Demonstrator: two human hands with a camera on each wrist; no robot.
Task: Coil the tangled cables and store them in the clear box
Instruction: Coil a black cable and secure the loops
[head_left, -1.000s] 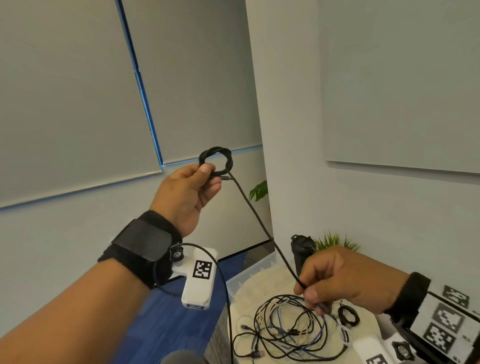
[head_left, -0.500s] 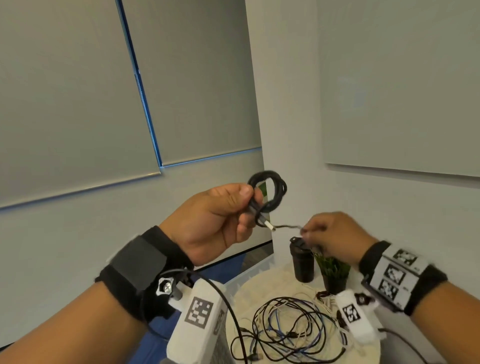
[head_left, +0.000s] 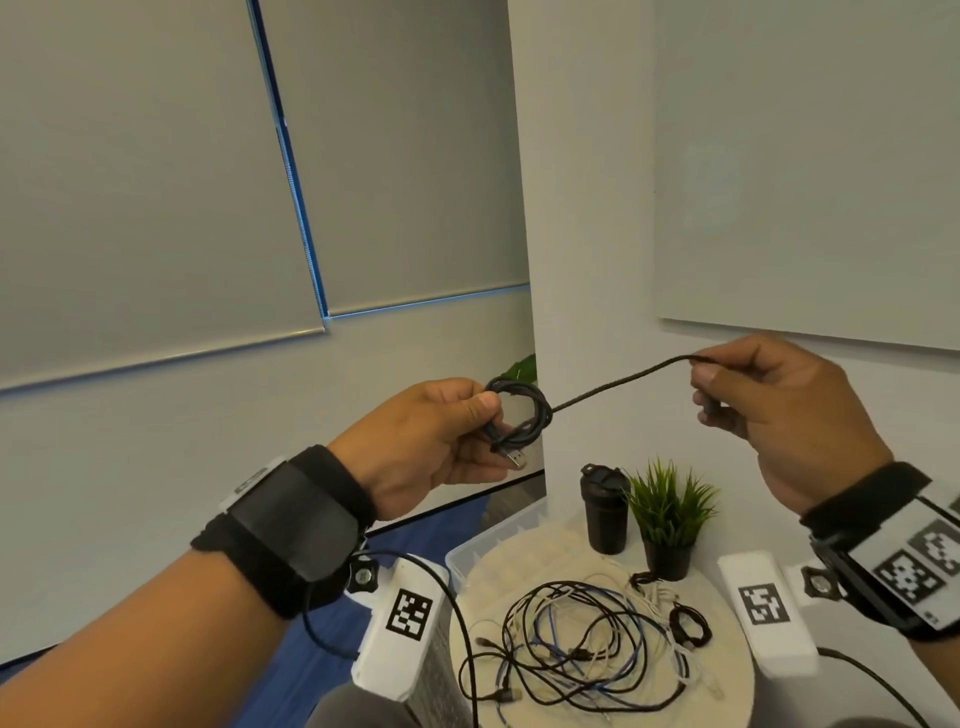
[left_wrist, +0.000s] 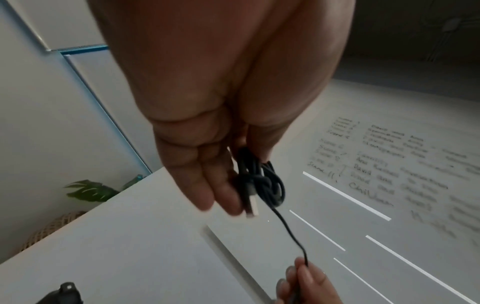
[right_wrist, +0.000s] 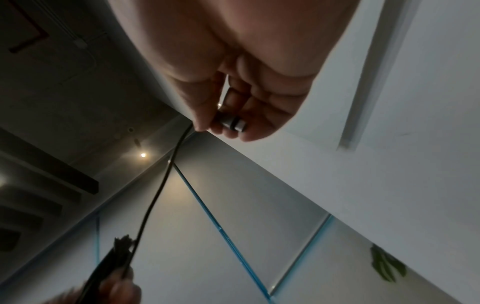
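**Black cable stretched between my hands**

My left hand (head_left: 436, 441) pinches the coiled black cable (head_left: 517, 415); my right hand (head_left: 779, 410) grasps its free end. The tail runs nearly level, left to right, high above the round table (head_left: 727, 670) and tangled cables (head_left: 576, 644).

Two grey roller blinds (head_left: 156, 182) are hanging over the window, blue light showing at the gap between them. A white pillar (head_left: 587, 208) is standing beside a pale wall panel (head_left: 810, 166). Blue carpet (head_left: 405, 530) is covering the floor. At the round table's (head_left: 727, 654) far edge, a black tumbler (head_left: 605, 512) and a potted plant (head_left: 667, 519) are standing side by side.
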